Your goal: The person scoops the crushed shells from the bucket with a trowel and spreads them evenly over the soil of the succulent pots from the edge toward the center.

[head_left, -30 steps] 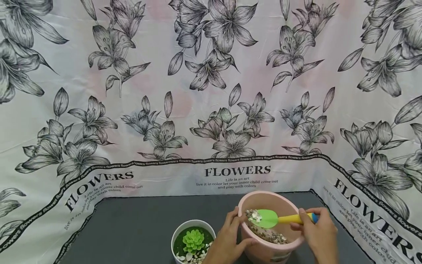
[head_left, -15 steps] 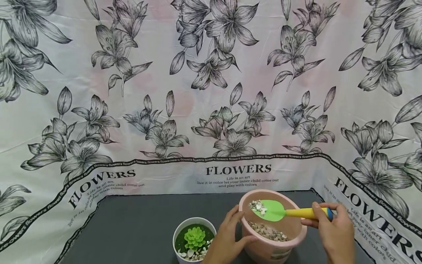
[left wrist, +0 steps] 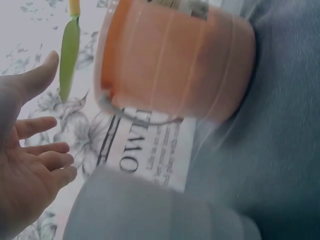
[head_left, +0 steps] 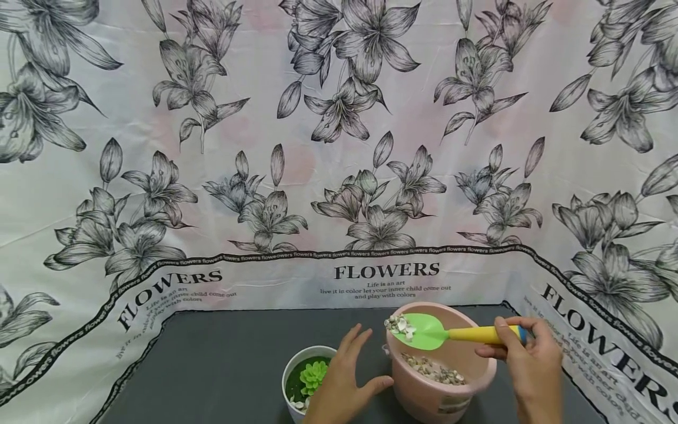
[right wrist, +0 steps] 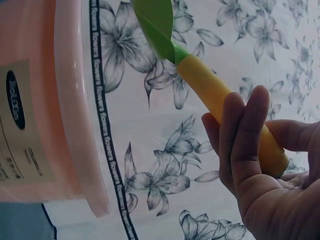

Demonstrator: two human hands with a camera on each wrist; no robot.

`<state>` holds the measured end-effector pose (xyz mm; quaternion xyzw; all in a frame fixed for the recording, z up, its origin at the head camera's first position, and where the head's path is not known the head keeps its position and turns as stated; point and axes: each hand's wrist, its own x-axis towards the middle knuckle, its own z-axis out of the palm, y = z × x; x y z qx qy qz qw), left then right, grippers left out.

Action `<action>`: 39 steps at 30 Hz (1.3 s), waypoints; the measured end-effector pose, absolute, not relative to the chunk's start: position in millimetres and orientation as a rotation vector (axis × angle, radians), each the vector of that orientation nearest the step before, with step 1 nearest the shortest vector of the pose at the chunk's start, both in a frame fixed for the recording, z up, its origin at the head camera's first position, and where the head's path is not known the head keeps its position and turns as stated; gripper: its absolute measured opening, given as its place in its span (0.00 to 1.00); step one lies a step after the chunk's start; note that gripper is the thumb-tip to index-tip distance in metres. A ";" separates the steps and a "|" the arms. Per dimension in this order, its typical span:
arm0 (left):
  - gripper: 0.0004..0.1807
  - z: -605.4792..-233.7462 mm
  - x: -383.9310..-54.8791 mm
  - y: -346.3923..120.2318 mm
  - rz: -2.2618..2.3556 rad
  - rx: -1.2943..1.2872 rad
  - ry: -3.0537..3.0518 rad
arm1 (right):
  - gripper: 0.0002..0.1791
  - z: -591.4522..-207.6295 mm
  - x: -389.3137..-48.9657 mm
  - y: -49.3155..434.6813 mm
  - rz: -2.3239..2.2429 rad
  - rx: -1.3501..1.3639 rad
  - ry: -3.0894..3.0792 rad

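Observation:
My right hand [head_left: 529, 359] grips the yellow handle of a small green trowel [head_left: 424, 333]. Light pebbles [head_left: 401, 325] lie on its blade, which is above the left rim of a pink bucket [head_left: 442, 403]. More pebbles [head_left: 431, 369] cover the bucket's bottom. The left hand [head_left: 344, 377] is spread and touches nothing, between the bucket and a white pot [head_left: 290, 368] holding a green succulent [head_left: 313, 377]. It hides part of the pot. In the left wrist view the fingers [left wrist: 50, 160] are apart from the bucket [left wrist: 170, 60]; the right wrist view shows the handle [right wrist: 215, 97] in the grasp.
A dark grey tabletop [head_left: 228, 359] lies under the bucket and pot. White cloth with printed lilies [head_left: 371, 224] hangs behind and at both sides. The bucket's thin handle [left wrist: 145, 120] hangs down its side.
The left hand has let go of the bucket's rim and moved left, over the pot. The trowel rose out of the bucket with pebbles, moved right, then back left to above the rim.

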<state>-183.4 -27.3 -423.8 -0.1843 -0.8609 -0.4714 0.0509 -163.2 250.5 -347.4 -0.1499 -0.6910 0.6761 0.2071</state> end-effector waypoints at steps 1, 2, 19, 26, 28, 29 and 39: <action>0.48 -423.4 -182.6 -30.6 -1.429 -0.557 -2.623 | 0.13 -347.8 -163.4 248.9 1.907 -0.397 -1.900; 0.48 -422.9 -182.0 -34.2 -1.426 -0.558 -2.621 | 0.13 -348.4 -163.8 247.2 1.928 -0.371 -1.880; 0.54 -433.8 -171.3 -112.8 -1.291 -0.398 -2.722 | 0.09 -355.2 -168.2 205.9 1.934 -0.163 -1.971; 0.62 -453.5 -170.5 -136.6 -1.365 -0.344 -2.758 | 0.12 -357.2 -170.8 185.1 1.885 -0.126 -2.071; 0.66 -464.1 -173.3 -143.9 -1.400 -0.345 -2.738 | 0.12 -359.6 -172.2 176.7 1.877 -0.084 -2.092; 0.68 -470.5 -175.2 -147.2 -1.418 -0.347 -2.719 | 0.12 -361.1 -172.9 172.4 1.881 -0.065 -2.095; 0.76 -519.5 -196.0 -160.7 -1.554 -0.393 -2.674 | 0.10 -379.5 -176.6 133.0 1.951 0.112 -2.129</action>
